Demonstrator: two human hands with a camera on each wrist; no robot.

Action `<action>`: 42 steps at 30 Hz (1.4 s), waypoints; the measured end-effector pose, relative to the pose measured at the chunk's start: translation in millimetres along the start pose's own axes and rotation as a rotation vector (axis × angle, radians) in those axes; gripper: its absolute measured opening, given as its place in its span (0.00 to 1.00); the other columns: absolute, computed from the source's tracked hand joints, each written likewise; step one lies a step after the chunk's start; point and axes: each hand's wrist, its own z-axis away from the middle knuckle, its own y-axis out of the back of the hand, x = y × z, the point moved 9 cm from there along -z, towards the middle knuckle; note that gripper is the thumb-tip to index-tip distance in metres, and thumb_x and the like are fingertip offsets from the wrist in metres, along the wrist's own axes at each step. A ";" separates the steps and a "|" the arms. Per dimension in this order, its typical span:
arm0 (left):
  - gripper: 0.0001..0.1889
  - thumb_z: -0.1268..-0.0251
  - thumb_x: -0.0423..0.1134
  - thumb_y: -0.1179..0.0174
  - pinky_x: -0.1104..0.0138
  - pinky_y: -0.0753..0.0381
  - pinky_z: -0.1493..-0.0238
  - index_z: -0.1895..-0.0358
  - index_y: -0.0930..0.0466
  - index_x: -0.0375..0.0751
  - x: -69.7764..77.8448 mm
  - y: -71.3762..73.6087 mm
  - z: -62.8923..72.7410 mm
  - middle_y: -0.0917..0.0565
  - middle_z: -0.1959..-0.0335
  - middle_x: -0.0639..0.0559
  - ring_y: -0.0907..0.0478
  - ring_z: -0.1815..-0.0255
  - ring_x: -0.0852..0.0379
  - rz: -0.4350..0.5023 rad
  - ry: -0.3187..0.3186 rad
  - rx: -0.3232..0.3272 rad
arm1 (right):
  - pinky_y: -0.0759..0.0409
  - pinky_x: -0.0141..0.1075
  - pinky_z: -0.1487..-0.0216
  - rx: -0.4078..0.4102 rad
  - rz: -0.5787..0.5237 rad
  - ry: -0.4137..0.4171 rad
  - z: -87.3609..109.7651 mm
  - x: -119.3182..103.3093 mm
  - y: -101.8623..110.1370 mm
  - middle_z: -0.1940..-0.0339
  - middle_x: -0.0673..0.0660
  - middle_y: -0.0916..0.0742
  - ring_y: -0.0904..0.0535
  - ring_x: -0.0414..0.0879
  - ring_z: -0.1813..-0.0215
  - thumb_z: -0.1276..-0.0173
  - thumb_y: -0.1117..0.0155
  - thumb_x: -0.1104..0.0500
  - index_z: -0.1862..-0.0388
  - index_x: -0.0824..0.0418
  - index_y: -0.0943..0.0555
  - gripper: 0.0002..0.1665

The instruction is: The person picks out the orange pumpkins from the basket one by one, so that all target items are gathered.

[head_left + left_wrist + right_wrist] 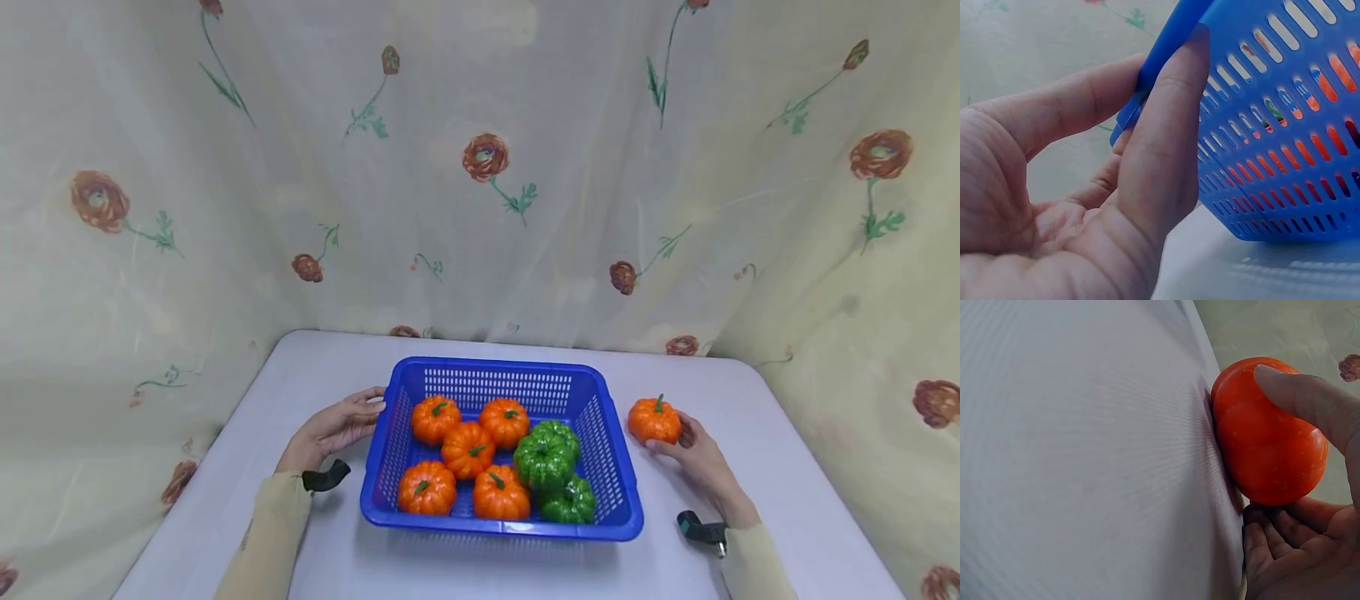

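At the middle of the table stands a blue plastic basket (501, 527) with slotted walls. My left hand (342, 429) pinches its left rim; in the left wrist view the rim (1172, 40) passes between thumb and fingers. Inside lie several small orange pumpkins (427, 488) and three green pumpkins (546, 460), one partly hidden behind another. To the right of the basket, an orange pumpkin (654, 421) with a green stem sits on the table, and my right hand (701, 458) holds it. The right wrist view shows the thumb (1300, 394) across this pumpkin (1266, 444), with the fingers at its other side.
White cloth covers the table (442, 575). A flower-patterned curtain (480, 250) hangs behind it and along both sides. Black wrist devices are strapped at the left wrist (326, 477) and the right wrist (701, 531).
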 end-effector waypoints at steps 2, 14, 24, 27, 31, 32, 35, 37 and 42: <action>0.18 0.25 0.24 0.60 0.65 0.17 0.48 0.37 0.44 0.41 0.5 0.1 0.6 0.19 0.50 0.46 0.16 0.54 0.55 -0.001 -0.002 -0.001 | 0.45 0.60 0.26 -0.002 0.000 0.003 -0.5 -2.0 0.9 0.24 0.74 0.50 0.50 0.70 0.25 0.40 0.31 0.41 0.23 0.67 0.64 0.66; 0.17 0.26 0.24 0.58 0.64 0.16 0.51 0.39 0.41 0.41 2.9 0.7 2.1 0.18 0.52 0.45 0.16 0.56 0.54 0.010 -0.018 0.023 | 0.45 0.59 0.26 -0.001 0.019 0.023 -4.1 -9.1 3.7 0.24 0.75 0.49 0.49 0.70 0.25 0.38 0.32 0.42 0.23 0.68 0.63 0.65; 0.17 0.27 0.25 0.56 0.65 0.15 0.52 0.40 0.41 0.41 5.0 3.1 2.1 0.17 0.55 0.46 0.15 0.57 0.55 -0.021 -0.018 0.056 | 0.46 0.60 0.26 -0.007 0.016 -0.009 -3.4 -6.1 2.8 0.23 0.74 0.51 0.50 0.70 0.24 0.40 0.32 0.39 0.23 0.66 0.65 0.67; 0.17 0.27 0.26 0.54 0.65 0.15 0.52 0.40 0.41 0.41 5.8 4.3 1.3 0.17 0.55 0.47 0.16 0.58 0.55 -0.049 -0.019 0.075 | 0.47 0.61 0.26 -0.018 0.010 -0.029 -1.6 -2.6 1.9 0.23 0.72 0.52 0.52 0.69 0.24 0.41 0.33 0.36 0.22 0.64 0.66 0.69; 0.17 0.28 0.26 0.53 0.65 0.15 0.52 0.41 0.40 0.41 3.2 3.6 0.0 0.17 0.55 0.47 0.16 0.58 0.56 -0.064 -0.007 0.082 | 0.48 0.61 0.26 -0.024 0.017 -0.026 0.1 -0.7 3.4 0.23 0.73 0.52 0.52 0.70 0.24 0.41 0.33 0.36 0.22 0.64 0.66 0.69; 0.17 0.28 0.26 0.52 0.65 0.15 0.51 0.40 0.40 0.41 2.5 3.1 0.0 0.17 0.55 0.47 0.16 0.58 0.56 -0.065 -0.005 0.082 | 0.48 0.61 0.26 -0.025 0.019 -0.027 0.6 0.1 3.4 0.23 0.73 0.52 0.52 0.70 0.24 0.41 0.33 0.36 0.22 0.64 0.66 0.69; 0.18 0.28 0.26 0.51 0.65 0.15 0.52 0.39 0.41 0.41 1.5 2.4 -0.7 0.17 0.55 0.47 0.16 0.58 0.56 -0.064 -0.001 0.090 | 0.47 0.61 0.26 -0.027 0.027 -0.024 1.3 0.3 4.6 0.23 0.73 0.52 0.52 0.70 0.24 0.40 0.34 0.36 0.23 0.64 0.66 0.68; 0.19 0.29 0.27 0.51 0.65 0.15 0.52 0.39 0.42 0.41 1.9 2.4 -1.2 0.17 0.55 0.47 0.16 0.58 0.56 -0.059 -0.002 0.095 | 0.47 0.62 0.27 -0.028 0.028 -0.029 1.6 -0.2 5.2 0.23 0.73 0.52 0.51 0.70 0.24 0.40 0.34 0.35 0.23 0.64 0.66 0.68; 0.20 0.29 0.27 0.50 0.65 0.15 0.52 0.39 0.41 0.41 1.8 3.6 -0.2 0.17 0.55 0.47 0.16 0.58 0.56 -0.061 0.003 0.104 | 0.48 0.61 0.26 -0.046 0.013 -0.010 1.6 0.9 5.7 0.23 0.73 0.52 0.52 0.69 0.24 0.38 0.35 0.37 0.22 0.65 0.65 0.66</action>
